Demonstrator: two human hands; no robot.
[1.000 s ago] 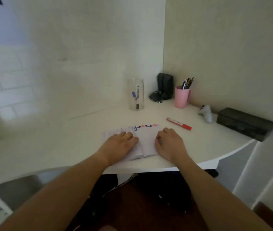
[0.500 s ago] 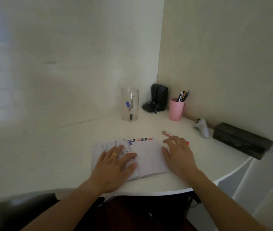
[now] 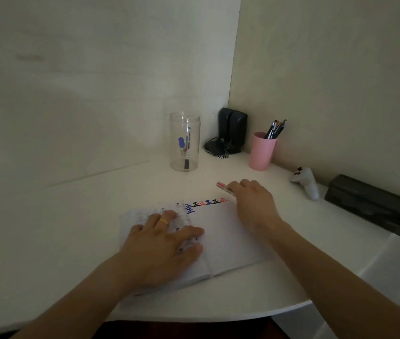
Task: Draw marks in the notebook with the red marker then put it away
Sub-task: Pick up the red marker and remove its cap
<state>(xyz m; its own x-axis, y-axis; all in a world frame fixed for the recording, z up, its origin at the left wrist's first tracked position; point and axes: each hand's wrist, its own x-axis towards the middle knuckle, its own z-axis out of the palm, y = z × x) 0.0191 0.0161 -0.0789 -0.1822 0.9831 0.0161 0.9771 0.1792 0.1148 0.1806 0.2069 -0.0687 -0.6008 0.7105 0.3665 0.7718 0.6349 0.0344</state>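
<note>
left hand is flat on the left page of the open notebook, fingers spread, gold ring on one of them. right hand sits past the notebook's top right corner, fingers curled over the red marker. only the marker's end pokes out beyond the fingertips, so hard to say if it's properly gripped or just touched. row of red, blue and black marks runs just left of those fingers.

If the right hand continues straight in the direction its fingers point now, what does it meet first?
The right hand is already over the red marker, fingers pointing up-left. Beyond the marker lies bare desk, then probably the clear jar, though depth is uncertain.
</note>
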